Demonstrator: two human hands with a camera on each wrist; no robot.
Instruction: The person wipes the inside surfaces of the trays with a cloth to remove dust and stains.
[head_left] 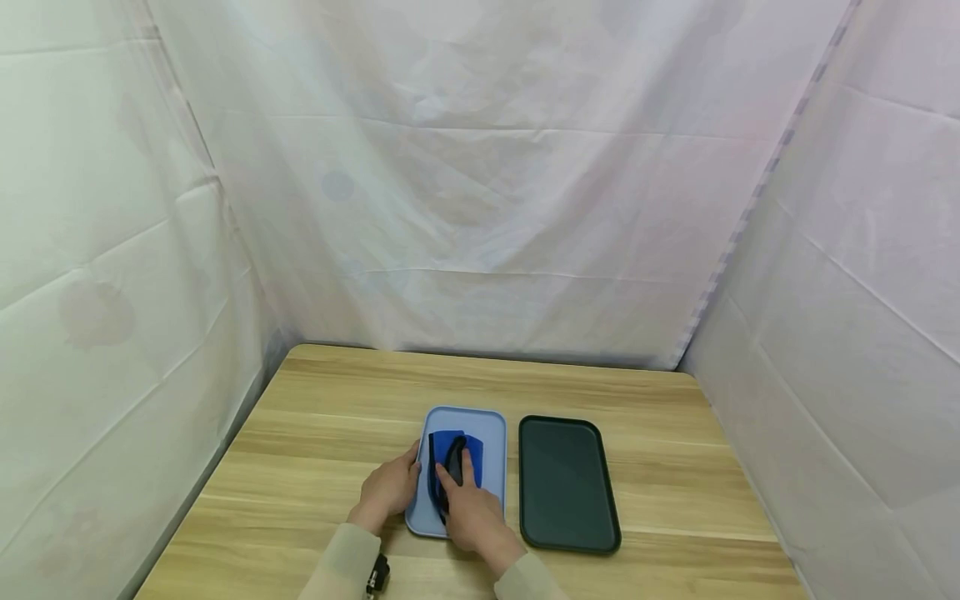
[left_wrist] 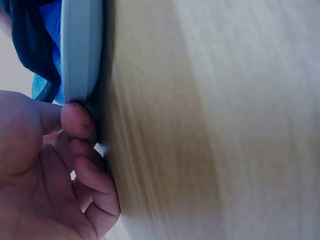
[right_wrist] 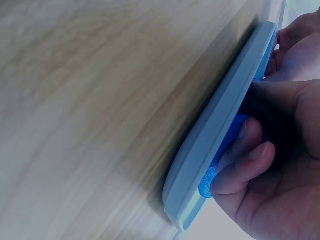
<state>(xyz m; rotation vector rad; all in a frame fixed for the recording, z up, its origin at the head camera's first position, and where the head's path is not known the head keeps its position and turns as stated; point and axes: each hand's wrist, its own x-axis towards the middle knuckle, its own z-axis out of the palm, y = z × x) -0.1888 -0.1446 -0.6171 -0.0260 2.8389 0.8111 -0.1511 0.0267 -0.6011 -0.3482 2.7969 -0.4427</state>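
A light blue tray point(head_left: 492, 425) lies on the table. On it is a blue, towel-like cloth point(head_left: 448, 437) with black edging, and a dark curved piece point(head_left: 455, 454) lies over the cloth. My left hand point(head_left: 392, 485) holds the tray at its left rim; in the left wrist view its curled fingertips point(left_wrist: 79, 121) meet the pale tray edge point(left_wrist: 82, 50). My right hand point(head_left: 474, 510) reaches over the tray's near part and grips the dark piece between thumb and fingers. In the right wrist view, curled fingers point(right_wrist: 245, 167) press against the blue cloth point(right_wrist: 209, 177). The palm hides much of the dark piece.
A dark green tray point(head_left: 567, 483) lies to the right of the blue one, a narrow gap between them. Both are on a wood-grain table point(head_left: 337, 400). White cloth walls point(head_left: 480, 208) surround the table at the back and sides.
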